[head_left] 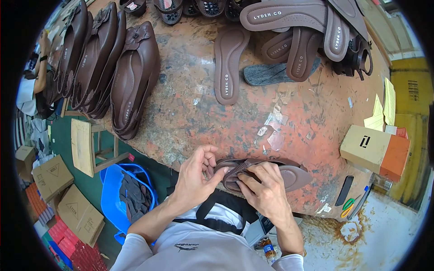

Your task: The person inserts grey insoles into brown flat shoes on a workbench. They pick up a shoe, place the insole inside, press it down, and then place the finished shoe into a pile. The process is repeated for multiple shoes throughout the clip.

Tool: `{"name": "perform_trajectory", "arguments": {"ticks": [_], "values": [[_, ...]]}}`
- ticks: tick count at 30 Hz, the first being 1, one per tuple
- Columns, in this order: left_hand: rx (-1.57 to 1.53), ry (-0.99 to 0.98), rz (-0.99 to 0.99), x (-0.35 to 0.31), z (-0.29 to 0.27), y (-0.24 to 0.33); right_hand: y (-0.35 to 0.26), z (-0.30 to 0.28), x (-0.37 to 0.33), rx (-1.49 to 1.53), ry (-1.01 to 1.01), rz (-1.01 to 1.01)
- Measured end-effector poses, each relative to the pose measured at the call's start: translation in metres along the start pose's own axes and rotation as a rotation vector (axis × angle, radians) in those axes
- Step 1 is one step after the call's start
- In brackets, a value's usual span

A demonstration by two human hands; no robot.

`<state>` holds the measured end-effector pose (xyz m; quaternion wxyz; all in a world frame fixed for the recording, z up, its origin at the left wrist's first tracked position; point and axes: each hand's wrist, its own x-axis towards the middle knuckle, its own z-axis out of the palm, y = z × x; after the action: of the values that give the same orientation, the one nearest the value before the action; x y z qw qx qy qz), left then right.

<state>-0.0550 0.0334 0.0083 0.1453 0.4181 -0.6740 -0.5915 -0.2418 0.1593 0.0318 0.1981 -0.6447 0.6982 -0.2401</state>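
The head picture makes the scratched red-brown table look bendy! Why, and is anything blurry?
In the head view, the fisheye lens bows the edge of the table; in the head view, the bare left hand and right hand look fairly sharp; there, a co-worker's arm near the left rim looks softer.

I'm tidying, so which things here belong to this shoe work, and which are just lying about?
Likely the job:
brown shoe handled by left hand and right hand
loose brown insoles
brown shoes, upper left

Apparently lying about:
yellow paper
wooden stool
bottle
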Motion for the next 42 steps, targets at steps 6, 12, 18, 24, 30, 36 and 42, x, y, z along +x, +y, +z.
{"name": "perform_trajectory", "arguments": {"ticks": [6,12,18,24,30,36,42], "values": [[0.128,0.05,0.042,0.003,0.009,-0.004,-0.007,-0.009,0.002,-0.093,-0.031,0.027],[0.216,-0.016,0.046,0.008,0.005,0.005,-0.01,-0.039,-0.02,-0.447,0.137,0.601],[0.256,0.032,0.126,0.007,0.007,0.004,0.009,-0.02,-0.023,-0.48,0.154,0.62],[0.359,-0.187,0.737,0.019,0.016,-0.014,0.024,-0.029,-0.017,-0.439,0.126,0.527],[0.679,-0.412,0.743,-0.018,0.096,-0.017,-0.033,-0.029,-0.041,-0.373,-0.041,0.458],[0.732,-0.571,0.523,-0.011,0.12,-0.006,-0.007,0.003,-0.027,-0.345,-0.002,0.624],[0.791,-0.458,0.684,-0.016,0.117,-0.017,-0.018,0.005,-0.045,-0.28,0.035,0.544]]}}
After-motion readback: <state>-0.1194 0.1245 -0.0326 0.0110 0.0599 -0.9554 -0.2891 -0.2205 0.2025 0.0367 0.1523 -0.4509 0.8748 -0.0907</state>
